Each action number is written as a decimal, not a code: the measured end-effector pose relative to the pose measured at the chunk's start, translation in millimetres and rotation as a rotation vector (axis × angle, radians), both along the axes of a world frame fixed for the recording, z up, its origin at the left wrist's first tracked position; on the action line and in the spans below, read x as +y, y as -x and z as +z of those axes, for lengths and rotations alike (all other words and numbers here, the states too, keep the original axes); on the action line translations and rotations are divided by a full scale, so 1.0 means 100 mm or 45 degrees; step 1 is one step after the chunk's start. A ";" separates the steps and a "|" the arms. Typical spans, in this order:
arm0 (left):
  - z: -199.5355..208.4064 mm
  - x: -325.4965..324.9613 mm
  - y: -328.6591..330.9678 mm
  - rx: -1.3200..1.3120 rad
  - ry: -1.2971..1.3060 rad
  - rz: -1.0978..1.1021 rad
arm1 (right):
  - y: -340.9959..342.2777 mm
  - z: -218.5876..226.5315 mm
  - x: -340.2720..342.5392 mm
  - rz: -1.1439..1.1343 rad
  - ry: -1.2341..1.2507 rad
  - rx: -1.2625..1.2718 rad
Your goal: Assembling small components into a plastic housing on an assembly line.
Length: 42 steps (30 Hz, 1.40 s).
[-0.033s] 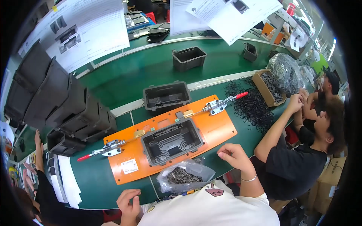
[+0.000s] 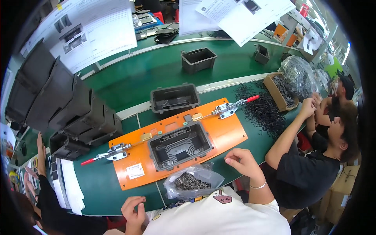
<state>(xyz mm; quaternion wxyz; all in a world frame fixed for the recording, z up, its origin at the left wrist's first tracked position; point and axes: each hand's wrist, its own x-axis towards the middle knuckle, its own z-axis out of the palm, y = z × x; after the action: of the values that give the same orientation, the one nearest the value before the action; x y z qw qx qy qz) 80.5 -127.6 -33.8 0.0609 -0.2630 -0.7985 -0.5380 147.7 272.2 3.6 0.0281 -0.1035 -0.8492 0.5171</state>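
Observation:
A dark grey plastic box (image 2: 180, 146) sits with its open side up in an orange fixture plate (image 2: 229, 131). Toggle clamps with red handles flank it: a left clamp (image 2: 117, 152) and a right clamp (image 2: 226, 110). By the table's near edge, my left hand (image 2: 133, 210) hovers with fingers half bent and thumb apart, holding nothing visible. My right hand (image 2: 246, 163) is raised right of the box, off the plate, its thumb and fingertips drawn together. Whatever they may pinch is hidden. Between my hands lies a clear bag (image 2: 213, 179) of small metal pins (image 2: 191, 181).
Behind the fixture stands another grey box (image 2: 174, 98). Stacked grey boxes (image 2: 66, 98) rise at the left. Black hook-shaped pieces (image 2: 260, 113) are heaped beside a cardboard tray (image 2: 274, 93) at the right. A co-worker (image 2: 309, 164) sits close on that side. Paper sheets (image 2: 80, 35) hang ahead.
The whole view has shifted very slightly. Both of my hands, the box and the clamps keep their places.

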 end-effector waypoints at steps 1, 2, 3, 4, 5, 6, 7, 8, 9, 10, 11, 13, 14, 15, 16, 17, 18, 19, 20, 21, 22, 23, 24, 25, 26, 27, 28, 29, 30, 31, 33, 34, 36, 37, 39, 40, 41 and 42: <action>0.02 0.01 -0.03 0.028 0.019 0.025 | 0.06 0.05 -0.10 0.006 -0.039 0.058; 0.04 0.02 -0.05 0.053 0.037 0.049 | 0.09 0.05 -0.22 0.066 -0.109 0.207; 0.06 0.05 -0.08 0.046 0.051 0.074 | 0.16 0.15 -0.34 0.245 -0.277 0.332; 0.02 0.08 -0.08 0.068 0.064 0.068 | 0.21 0.12 -0.41 0.491 -0.414 0.536; -0.04 0.11 -0.07 0.087 0.077 0.061 | 0.21 0.15 -0.54 0.633 -0.556 0.529; -0.11 0.14 -0.08 0.081 0.085 0.069 | 0.21 0.16 -0.70 0.775 -0.693 0.520; -0.13 0.17 -0.08 0.112 0.112 0.030 | 0.20 0.11 -0.82 0.838 -0.844 0.502; -0.16 0.20 -0.08 0.141 0.138 -0.011 | 0.22 0.09 -0.87 0.847 -0.842 0.503; -0.20 0.20 -0.07 0.178 0.146 -0.032 | 0.23 0.06 -0.92 0.860 -0.959 0.449; -0.22 0.20 -0.07 0.174 0.149 -0.025 | 0.23 0.05 -0.95 0.870 -1.075 0.393; -0.23 0.20 -0.07 0.197 0.162 -0.037 | 0.25 0.06 -0.94 0.945 -1.044 0.349; -0.28 0.19 -0.08 0.217 0.172 -0.047 | 0.25 0.06 -0.93 0.938 -1.031 0.351; -0.31 0.16 -0.10 0.192 0.153 -0.017 | 0.24 0.05 -0.93 0.924 -1.019 0.354; -0.33 0.13 -0.13 0.167 0.133 0.015 | 0.24 0.05 -0.93 0.930 -1.017 0.350; -0.34 0.09 -0.18 0.160 0.133 0.019 | 0.24 0.06 -0.93 0.932 -1.030 0.343; -0.35 0.04 -0.25 0.112 0.116 0.053 | 0.24 0.06 -0.93 0.933 -1.043 0.335; -0.36 -0.03 -0.34 0.065 0.103 0.091 | 0.24 0.07 -0.92 0.942 -1.038 0.333; -0.41 -0.09 -0.42 0.060 0.104 0.114 | 0.26 0.09 -0.88 0.953 -0.955 0.359; -0.47 -0.16 -0.52 0.055 0.103 0.116 | 0.27 0.11 -0.84 0.962 -0.872 0.383; -0.56 -0.23 -0.63 -0.043 0.162 0.163 | 0.29 0.18 -0.80 0.897 -0.765 0.441; -0.68 -0.32 -0.74 -0.143 0.221 0.216 | 0.34 0.28 -0.75 0.843 -0.769 0.533; -0.87 -0.44 -0.81 -0.007 0.224 0.131 | 0.41 0.36 -0.67 0.785 -0.774 0.622; -0.97 -0.47 -0.89 -0.013 0.223 0.135 | 0.52 0.38 -0.60 0.604 -0.812 0.782; -1.04 -0.48 -0.96 -0.109 0.207 0.235 | 0.63 0.43 -0.53 0.420 -0.850 0.745; -1.13 -0.49 -1.05 -0.204 0.192 0.335 | 0.76 0.49 -0.46 0.237 -0.885 0.708; -1.34 -0.57 -1.11 -0.188 0.199 0.314 | 0.96 0.48 -0.34 0.180 -0.897 0.751; -1.49 -0.57 -1.13 -0.190 0.195 0.300 | 1.14 0.42 -0.22 0.111 -0.918 0.790; -1.60 -0.56 -1.17 -0.393 0.177 0.502 | 1.26 0.37 -0.13 0.106 -0.924 0.785; -1.72 -0.56 -1.18 -0.596 0.160 0.699 | 1.34 0.33 -0.04 0.097 -0.909 0.734; -1.84 -0.59 -1.19 -0.598 0.157 0.696 | 1.41 0.28 0.00 0.094 -0.888 0.687; -2.09 -0.70 -1.15 -0.705 -0.107 0.931 | 1.48 0.18 0.03 0.099 -0.733 0.637; -2.16 -0.77 -1.15 -0.721 -0.070 0.938 | 1.50 0.14 0.05 0.109 -0.573 0.588; -2.10 -0.87 -1.14 -1.010 -0.071 0.872 | 1.48 0.04 0.12 0.082 -0.527 0.565; -2.18 -0.98 -1.13 -1.046 0.042 0.873 | 1.48 0.02 0.11 0.055 -0.466 0.548; -2.09 -0.99 -1.08 -1.208 0.039 0.898 | 1.45 0.02 0.07 0.052 -0.462 0.545; -1.95 -0.96 -1.04 -1.367 0.040 0.918 | 1.44 0.02 0.06 0.043 -0.458 0.544; -1.90 -0.92 -0.99 -1.365 0.042 0.908 | 1.44 0.01 0.07 0.034 -0.462 0.544; -1.84 -0.83 -1.01 -1.365 0.055 0.876 | 1.45 0.00 0.07 0.040 -0.496 0.591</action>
<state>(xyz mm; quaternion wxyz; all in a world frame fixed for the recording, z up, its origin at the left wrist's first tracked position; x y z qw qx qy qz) 181.9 -210.1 -217.3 -0.1829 0.3132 -0.7676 -0.5285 2.9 278.8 3.1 0.2329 0.0379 -0.9047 0.3548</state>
